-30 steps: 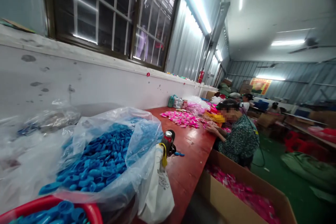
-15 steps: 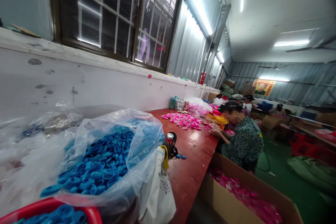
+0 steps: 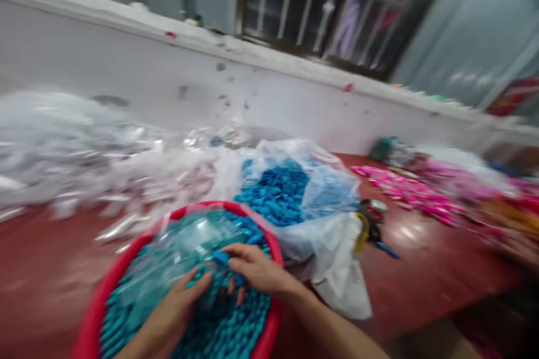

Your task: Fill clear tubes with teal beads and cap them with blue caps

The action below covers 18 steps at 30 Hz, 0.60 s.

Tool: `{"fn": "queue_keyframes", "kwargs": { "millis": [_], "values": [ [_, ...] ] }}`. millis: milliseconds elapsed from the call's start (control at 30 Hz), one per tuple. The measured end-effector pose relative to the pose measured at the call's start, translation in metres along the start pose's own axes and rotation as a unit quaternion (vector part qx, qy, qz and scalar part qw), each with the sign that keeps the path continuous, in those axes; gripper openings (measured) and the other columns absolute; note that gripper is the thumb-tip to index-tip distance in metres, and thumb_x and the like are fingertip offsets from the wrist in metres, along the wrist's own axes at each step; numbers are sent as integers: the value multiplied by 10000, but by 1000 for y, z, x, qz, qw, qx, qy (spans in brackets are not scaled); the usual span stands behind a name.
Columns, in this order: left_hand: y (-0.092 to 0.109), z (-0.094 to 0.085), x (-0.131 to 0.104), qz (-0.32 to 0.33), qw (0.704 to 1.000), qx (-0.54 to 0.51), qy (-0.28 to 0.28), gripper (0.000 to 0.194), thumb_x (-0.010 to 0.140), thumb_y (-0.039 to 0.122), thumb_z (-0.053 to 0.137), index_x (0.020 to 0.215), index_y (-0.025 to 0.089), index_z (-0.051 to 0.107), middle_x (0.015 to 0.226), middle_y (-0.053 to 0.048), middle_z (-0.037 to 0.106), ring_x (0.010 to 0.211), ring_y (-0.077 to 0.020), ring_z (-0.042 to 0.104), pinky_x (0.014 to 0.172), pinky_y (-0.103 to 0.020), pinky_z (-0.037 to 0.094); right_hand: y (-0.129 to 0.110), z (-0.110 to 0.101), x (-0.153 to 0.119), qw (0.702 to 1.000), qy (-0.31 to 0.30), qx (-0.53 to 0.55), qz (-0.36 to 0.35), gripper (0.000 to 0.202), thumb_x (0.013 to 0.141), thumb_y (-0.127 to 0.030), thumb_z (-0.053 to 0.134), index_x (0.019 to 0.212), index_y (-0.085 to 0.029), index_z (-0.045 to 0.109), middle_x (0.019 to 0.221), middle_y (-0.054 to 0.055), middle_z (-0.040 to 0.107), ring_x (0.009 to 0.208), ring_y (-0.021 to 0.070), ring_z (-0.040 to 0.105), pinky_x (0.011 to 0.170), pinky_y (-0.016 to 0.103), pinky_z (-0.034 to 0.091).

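Both of my hands are over a red tub (image 3: 275, 252) filled with small teal pieces (image 3: 236, 328). My right hand (image 3: 255, 269) has its thumb and forefinger closed on a blue piece (image 3: 221, 258), with other fingers reaching down among the pieces. My left hand (image 3: 181, 303) is at the tub's middle, thumb toward the right hand; small teal pieces lie at its fingertips, and blur hides whether it grips them. Clear plastic (image 3: 185, 241) covers part of the tub's contents.
Behind the tub is an open plastic bag (image 3: 324, 235) of blue pieces (image 3: 278, 190). Clear packets (image 3: 84, 168) heap at left on the red table (image 3: 37, 286). A dark bottle (image 3: 373, 216) and pink pieces (image 3: 408, 190) are to the right; a blurred hand shows at the right edge.
The view has swung left and down. Both my hands and most of the tub have come into view; the co-worker has nearly left the frame at right.
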<state>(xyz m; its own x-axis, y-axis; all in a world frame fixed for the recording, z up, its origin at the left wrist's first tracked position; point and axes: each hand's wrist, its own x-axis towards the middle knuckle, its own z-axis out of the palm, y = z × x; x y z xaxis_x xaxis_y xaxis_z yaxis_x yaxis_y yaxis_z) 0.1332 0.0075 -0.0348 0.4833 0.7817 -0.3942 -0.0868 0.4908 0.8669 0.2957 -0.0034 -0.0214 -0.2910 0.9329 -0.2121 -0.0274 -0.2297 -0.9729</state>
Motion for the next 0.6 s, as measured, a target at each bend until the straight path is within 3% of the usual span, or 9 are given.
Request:
{"fn": "queue_keyframes", "kwargs": {
  "millis": [67,200,433,600],
  "values": [
    [-2,-6,-6,25,997,-41,-53,327,719,403,604,930,152,598,779,-35,638,650,-146,590,622,-262,450,0,-1,-1,1000,-16,9,-8,364,742,-398,553,1048,-200,538,695,-30,533,503,89,528,383,181,437],
    [-2,-2,-9,45,997,-24,-60,342,743,438,549,909,140,565,685,-17,604,457,-90,530,440,-204,387,-3,5,-10,999,24,-29,-11,297,742,-351,547,983,-179,570,651,-31,518,500,101,515,386,200,433],
    [-5,4,-15,52,998,40,3,432,725,431,544,1040,144,469,592,22,565,380,-72,482,340,-157,289,-1,19,-15,976,109,-182,-56,214,815,-289,466,880,-194,646,527,-33,505,477,104,478,465,214,388],
    [-4,4,-13,58,991,97,70,584,709,399,547,1213,161,373,473,90,442,353,-75,439,341,-167,298,-4,16,-20,955,90,-260,-112,230,836,-278,440,741,-202,636,557,-34,481,488,95,421,485,210,345]
  ]
}}
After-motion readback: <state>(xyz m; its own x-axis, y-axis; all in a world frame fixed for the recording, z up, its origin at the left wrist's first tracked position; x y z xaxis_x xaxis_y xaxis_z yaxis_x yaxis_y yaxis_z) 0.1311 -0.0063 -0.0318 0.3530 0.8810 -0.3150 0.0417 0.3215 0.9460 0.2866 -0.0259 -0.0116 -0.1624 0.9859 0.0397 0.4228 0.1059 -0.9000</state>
